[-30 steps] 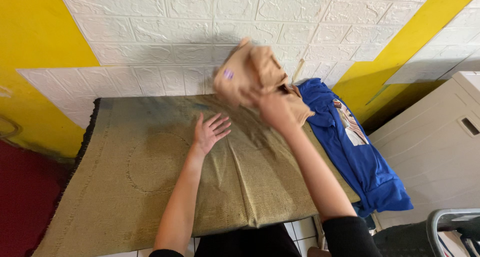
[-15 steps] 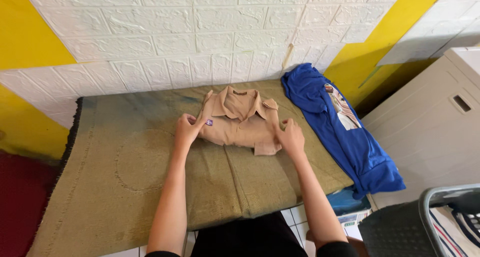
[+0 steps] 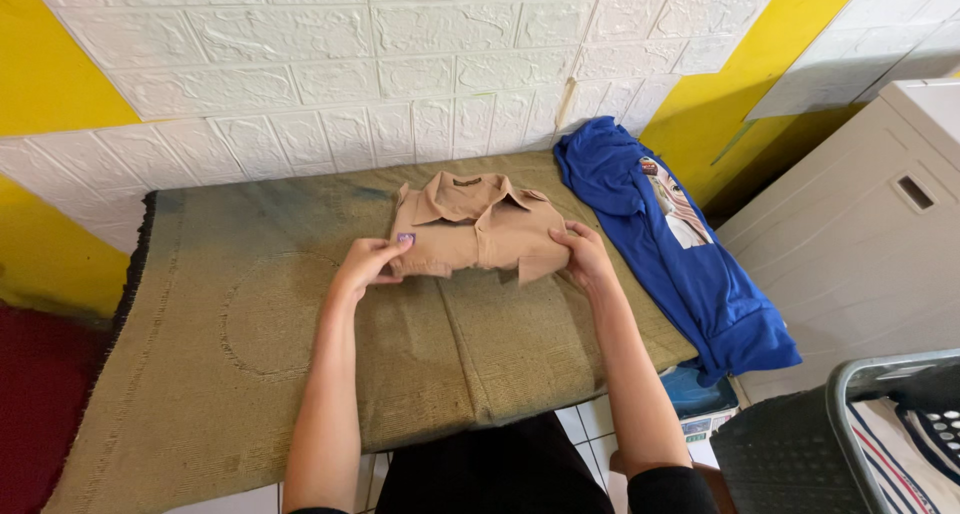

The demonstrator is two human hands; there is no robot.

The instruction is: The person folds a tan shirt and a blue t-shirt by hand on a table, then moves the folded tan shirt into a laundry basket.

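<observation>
Two hands on one folded tan shirt [image 3: 478,229], held at its near corners.

Left hand [image 3: 366,261]: fingers curled onto the shirt's left edge, pinching the fabric just below a small purple patch [image 3: 405,239]; closed on the cloth.

Right hand [image 3: 586,256]: fingers bent over the shirt's right edge, thumb on top by a folded sleeve corner; closed on the cloth.

Shirt: lies flat, collar at 12 o'clock toward the wall, button placket down the middle, near edge facing the person. It sits past the centre of the mat, toward the wall.

Mat [image 3: 250,354]: olive-tan woven cloth covering the work surface, dark fringe along its 9 o'clock edge, a faint ring mark at 8 o'clock from the shirt, a crease running toward 6 o'clock.

Blue shirt [image 3: 700,284]: at 3 o'clock from the tan shirt, just beside it, printed panel face up, draped over the mat's right edge.

Wall [image 3: 330,84]: white embossed brick panels at 12 o'clock, yellow paint at both sides.

White cabinet [image 3: 880,234]: at 3 o'clock, well apart.

Basket [image 3: 890,429]: dark, at 4 o'clock, striped cloth inside.
</observation>
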